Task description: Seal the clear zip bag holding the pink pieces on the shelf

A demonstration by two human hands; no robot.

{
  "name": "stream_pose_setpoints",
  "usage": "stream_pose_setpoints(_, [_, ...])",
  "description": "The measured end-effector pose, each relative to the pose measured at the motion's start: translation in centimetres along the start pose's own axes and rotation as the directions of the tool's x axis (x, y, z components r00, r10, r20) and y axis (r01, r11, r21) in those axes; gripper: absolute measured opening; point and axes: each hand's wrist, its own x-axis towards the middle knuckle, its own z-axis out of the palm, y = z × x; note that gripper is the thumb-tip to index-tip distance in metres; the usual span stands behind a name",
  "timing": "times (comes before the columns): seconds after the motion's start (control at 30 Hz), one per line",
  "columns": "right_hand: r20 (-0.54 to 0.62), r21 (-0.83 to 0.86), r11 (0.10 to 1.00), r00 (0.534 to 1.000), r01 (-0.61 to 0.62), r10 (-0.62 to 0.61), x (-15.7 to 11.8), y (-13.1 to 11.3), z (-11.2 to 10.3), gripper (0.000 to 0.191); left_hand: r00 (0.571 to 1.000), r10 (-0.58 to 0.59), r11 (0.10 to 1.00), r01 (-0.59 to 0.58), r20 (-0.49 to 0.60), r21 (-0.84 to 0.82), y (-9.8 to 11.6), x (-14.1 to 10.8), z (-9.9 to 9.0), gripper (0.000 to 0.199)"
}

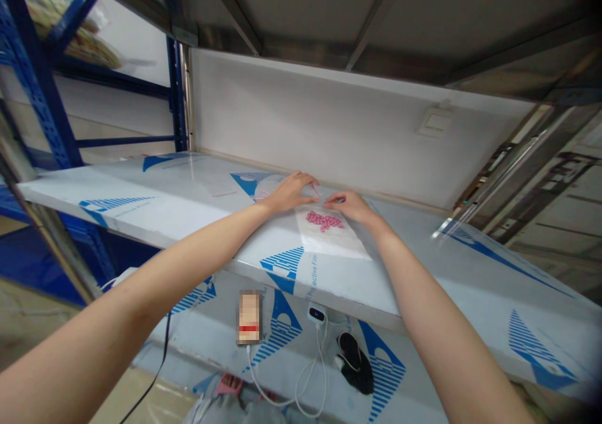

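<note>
A clear plastic bag (332,234) lies flat on a white shelf board (155,189) covered in protective film with blue print. Inside it, a cluster of small pink tablets (324,221) sits near the top edge. My left hand (290,193) rests palm down on the film, fingers spread, its fingertips near the bag's upper left corner. My right hand (350,206) lies flat at the bag's upper right edge, fingertips on the plastic. Neither hand appears to grip anything.
A white back panel (324,123) rises behind the board, under a metal shelf above. A blue steel rack upright (40,91) stands at left. Below lie a phone (249,317), a white charger with cable (316,314) and a black object (353,362).
</note>
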Motion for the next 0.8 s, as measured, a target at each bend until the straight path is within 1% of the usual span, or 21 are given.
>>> stream_pose_setpoints(0.07, [-0.073, 0.178, 0.984, 0.997, 0.019, -0.006, 0.2, -0.2, -0.3, 0.011, 1.0, 0.006, 1.0, -0.006, 0.0, -0.003, 0.1, 0.0, 0.0, 0.038])
stream_pose_setpoints(0.1, [-0.089, 0.249, 0.968, 0.996, 0.019, 0.004, 0.3, -0.4, -0.4, 0.012, 1.0, 0.012, 1.0, -0.012, 0.001, -0.004, 0.2, -0.1, 0.0, 0.038])
stream_pose_setpoints(0.17, [-0.107, 0.332, 0.942, 0.994, 0.042, -0.007, 0.2, -1.1, -0.5, 0.015, 1.0, 0.028, 1.0, -0.028, 0.001, -0.001, 0.4, -0.1, 0.0, 0.038])
stream_pose_setpoints(0.23, [-0.098, 0.357, 0.932, 0.995, 0.066, -0.033, 0.0, -1.8, -0.3, 0.015, 0.999, 0.046, 0.999, -0.046, 0.008, 0.003, 0.6, 0.0, 0.0, 0.036])
stream_pose_setpoints(0.33, [-0.079, 0.348, 0.934, 0.995, 0.086, -0.062, -0.1, -2.3, 0.1, 0.013, 0.998, 0.057, 0.998, -0.058, 0.013, 0.004, 0.6, 0.0, 0.1, 0.033])
stream_pose_setpoints(0.4, [-0.091, 0.325, 0.943, 0.995, 0.073, -0.046, 0.1, -2.0, 0.1, 0.014, 0.999, 0.044, 0.999, -0.044, 0.003, 0.006, 0.5, 0.1, 0.1, 0.034])
stream_pose_setpoints(0.5, [-0.107, 0.267, 0.963, 0.994, 0.048, -0.019, 0.3, -0.8, -0.5, 0.016, 1.0, 0.019, 1.0, -0.019, -0.009, -0.001, 0.1, 0.0, 0.1, 0.037])
stream_pose_setpoints(0.57, [-0.047, 0.195, 0.981, 0.999, 0.009, 0.001, 0.3, 0.2, -1.1, 0.014, 1.0, 0.007, 1.0, -0.007, -0.012, -0.008, 0.0, 0.0, 0.0, 0.036])
stream_pose_setpoints(0.63, [0.08, 0.118, 0.992, 0.996, -0.037, 0.028, 0.1, 0.9, -1.5, 0.012, 1.0, -0.001, 1.0, 0.001, -0.011, -0.011, -0.1, 0.0, 0.0, 0.034])
stream_pose_setpoints(0.7, [0.214, 0.065, 0.996, 0.976, -0.053, 0.038, -0.2, 1.1, -1.7, 0.009, 1.0, -0.003, 1.0, 0.003, -0.011, -0.01, -0.2, 0.0, 0.0, 0.034])
stream_pose_setpoints(0.73, [0.259, 0.042, 0.998, 0.965, -0.052, 0.04, -0.3, 1.1, -1.7, 0.008, 1.0, -0.001, 1.0, 0.001, -0.011, -0.009, -0.2, 0.0, -0.1, 0.034])
stream_pose_setpoints(0.8, [0.288, -0.033, 0.998, 0.956, -0.055, 0.062, -0.5, 0.7, -1.8, 0.009, 1.0, 0.001, 1.0, -0.001, -0.009, -0.004, -0.1, 0.0, -0.1, 0.034])
